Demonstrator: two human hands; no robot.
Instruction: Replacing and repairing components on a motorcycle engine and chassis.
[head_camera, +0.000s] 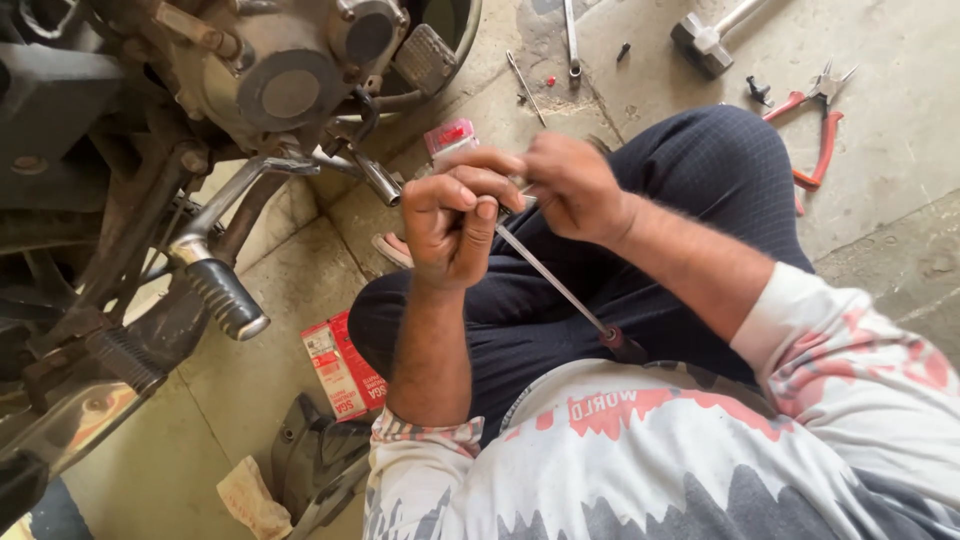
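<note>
Both hands are up together over the lap – left hand (452, 228) is clenched round the top end of a long thin screwdriver (560, 288), whose shaft runs down and away from the grip to a dark handle by the shirt. Right hand (568, 185) pinches something at the same spot, touching the left fingers, can't tell what. Just behind the grip there's a small pink packet (450, 135), and further out the motorcycle engine (290, 70), footpeg (225, 297) and red-handled pliers (815, 125) on the floor

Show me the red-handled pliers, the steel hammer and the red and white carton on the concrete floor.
Red-handled pliers (822, 130): head view, on the upper red handle.
Steel hammer (703, 42): head view, on the head.
Red and white carton (343, 372): head view, on its top face.
</note>
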